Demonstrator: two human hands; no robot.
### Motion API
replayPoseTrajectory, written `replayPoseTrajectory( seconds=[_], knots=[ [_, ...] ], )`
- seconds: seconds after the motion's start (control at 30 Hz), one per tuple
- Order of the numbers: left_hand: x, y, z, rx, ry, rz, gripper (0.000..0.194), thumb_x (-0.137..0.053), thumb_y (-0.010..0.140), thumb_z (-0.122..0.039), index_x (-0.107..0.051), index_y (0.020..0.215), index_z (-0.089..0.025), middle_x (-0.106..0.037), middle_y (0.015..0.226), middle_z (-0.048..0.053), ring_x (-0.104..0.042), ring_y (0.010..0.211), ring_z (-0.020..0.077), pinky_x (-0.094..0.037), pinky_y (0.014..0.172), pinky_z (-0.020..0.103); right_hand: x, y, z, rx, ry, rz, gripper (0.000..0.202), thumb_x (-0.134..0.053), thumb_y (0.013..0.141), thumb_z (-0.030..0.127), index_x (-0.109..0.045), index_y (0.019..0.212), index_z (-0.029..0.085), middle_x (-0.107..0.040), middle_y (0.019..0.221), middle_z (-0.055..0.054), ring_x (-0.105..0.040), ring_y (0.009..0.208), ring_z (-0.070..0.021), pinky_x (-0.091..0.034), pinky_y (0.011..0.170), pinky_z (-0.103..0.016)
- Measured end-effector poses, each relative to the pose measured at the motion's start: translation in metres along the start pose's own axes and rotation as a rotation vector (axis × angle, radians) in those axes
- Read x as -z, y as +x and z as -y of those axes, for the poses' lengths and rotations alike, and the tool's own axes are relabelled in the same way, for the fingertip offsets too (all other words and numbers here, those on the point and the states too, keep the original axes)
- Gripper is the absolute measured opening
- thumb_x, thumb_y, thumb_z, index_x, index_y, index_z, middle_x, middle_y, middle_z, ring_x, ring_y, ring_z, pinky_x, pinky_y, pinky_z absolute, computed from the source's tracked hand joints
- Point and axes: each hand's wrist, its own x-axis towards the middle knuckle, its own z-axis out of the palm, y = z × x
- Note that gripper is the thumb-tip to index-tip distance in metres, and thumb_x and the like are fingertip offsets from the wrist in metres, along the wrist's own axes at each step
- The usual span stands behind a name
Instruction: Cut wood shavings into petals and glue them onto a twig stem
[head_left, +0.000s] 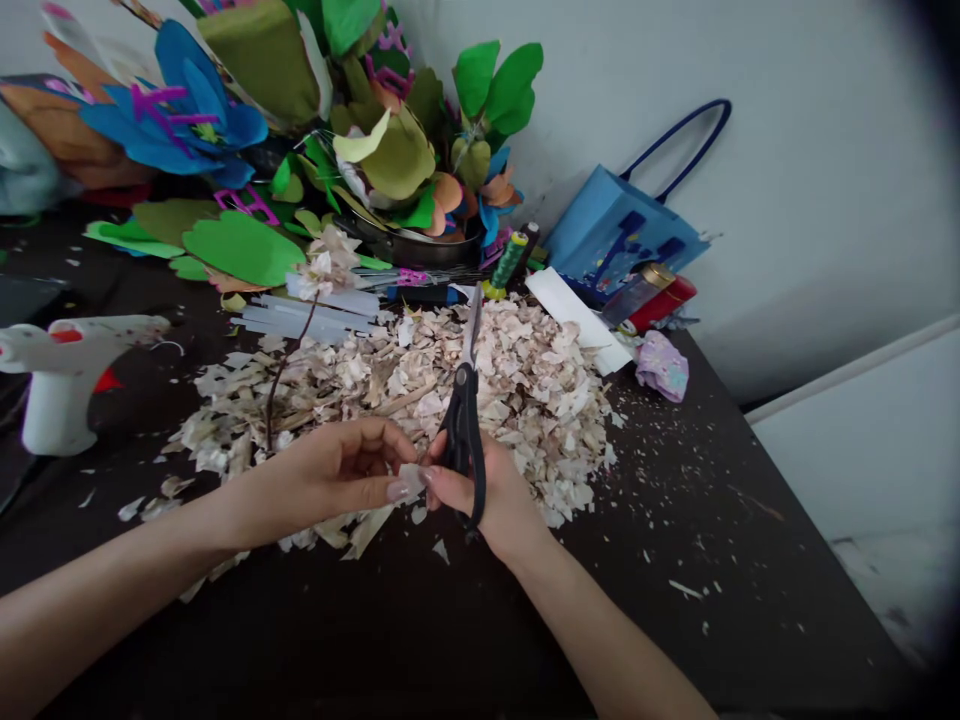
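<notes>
Between finger and thumb, my left hand (330, 480) pinches a small pale scrap (410, 482), thin like paper or cloth. My right hand (499, 500) grips black-handled scissors (466, 400), their blades pointing away from me and looking closed. The right thumb and fingertips also touch the scrap's other edge. Beneath and beyond both hands spreads a heap of pale, brownish-white scraps (532, 400). A dark stem with pale petals (330, 262) at its top rises from the heap's left part, behind my left hand.
A white glue gun (64, 390) stands left, near translucent glue sticks (307, 315). Colourful cloth-like flowers (191, 110) crowd the back around a dark pan (420, 247). Thread spools (510, 260), a blue bag (607, 235), a white strip (577, 320) and a crumpled purple cloth (661, 366) are back right.
</notes>
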Motion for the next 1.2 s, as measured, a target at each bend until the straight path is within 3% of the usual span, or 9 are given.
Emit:
replayPoseTrajectory(
  seconds=[0.13,0.3,0.47,0.57,0.83,1.07,1.2],
  knots=[
    [-0.001,0.0,-0.003,0.015,0.152,-0.023,0.024,-0.07,0.086,-0.042,-0.066,0.082,-0.018,-0.057,0.067,-0.002,-0.046,0.06,0.0107,-0.035,0.054,0.023,-0.002,-0.001,0.002,-0.022,0.002,0.024,0.039,-0.09,0.06,0.032,-0.059,0.079,0.021,-0.062,0.069,0.005,-0.058,0.053,-0.011,-0.049,0.056,-0.026],
    [0.0,0.001,-0.002,0.082,0.021,-0.104,0.029,-0.071,0.084,-0.047,-0.063,0.083,-0.019,-0.054,0.058,-0.004,-0.044,0.053,0.0099,-0.032,0.049,0.022,-0.001,0.0,0.002,0.016,0.011,0.025,0.037,-0.084,0.071,0.044,-0.058,0.084,0.021,-0.061,0.058,0.005,-0.06,0.051,-0.0128,-0.049,0.053,-0.026],
    [0.0,0.003,0.002,0.095,-0.136,-0.181,0.032,-0.076,0.081,-0.047,-0.063,0.084,-0.018,-0.055,0.061,-0.003,-0.046,0.054,0.0096,-0.035,0.05,0.022,-0.005,0.001,-0.002,0.035,0.037,0.003,0.046,-0.093,0.057,0.041,-0.058,0.08,0.022,-0.063,0.068,0.005,-0.06,0.053,-0.012,-0.052,0.054,-0.027],
    [-0.002,0.003,0.003,0.113,-0.167,-0.2,0.033,-0.079,0.079,-0.047,-0.063,0.084,-0.018,-0.058,0.064,-0.001,-0.048,0.057,0.01,-0.038,0.052,0.022,-0.005,0.001,-0.006,0.039,-0.024,-0.012,0.043,-0.092,0.057,0.039,-0.059,0.079,0.022,-0.061,0.066,0.005,-0.059,0.054,-0.0133,-0.053,0.055,-0.029],
    [-0.003,0.002,0.004,0.117,-0.098,-0.117,0.023,-0.076,0.083,-0.04,-0.067,0.083,-0.019,-0.061,0.066,0.0,-0.05,0.058,0.0106,-0.038,0.052,0.022,0.001,0.002,-0.006,0.099,-0.01,-0.042,0.034,-0.086,0.066,0.037,-0.06,0.083,0.023,-0.063,0.072,0.004,-0.059,0.056,-0.0123,-0.053,0.057,-0.029],
    [-0.001,0.003,0.0,0.112,0.016,0.061,0.026,-0.074,0.083,-0.044,-0.068,0.086,-0.02,-0.064,0.075,0.001,-0.053,0.064,0.0131,-0.041,0.056,0.023,0.003,0.001,0.007,0.038,0.013,-0.027,0.036,-0.086,0.066,0.038,-0.058,0.08,0.021,-0.064,0.074,0.004,-0.059,0.053,-0.0104,-0.052,0.056,-0.027],
    [-0.004,0.001,-0.004,0.108,-0.002,-0.028,0.025,-0.074,0.083,-0.044,-0.068,0.087,-0.02,-0.064,0.073,0.0,-0.051,0.064,0.0127,-0.04,0.058,0.024,0.003,0.002,0.007,-0.006,0.043,0.015,0.037,-0.088,0.064,0.039,-0.058,0.079,0.022,-0.063,0.071,0.004,-0.059,0.052,-0.0106,-0.051,0.055,-0.027]
  ],
)
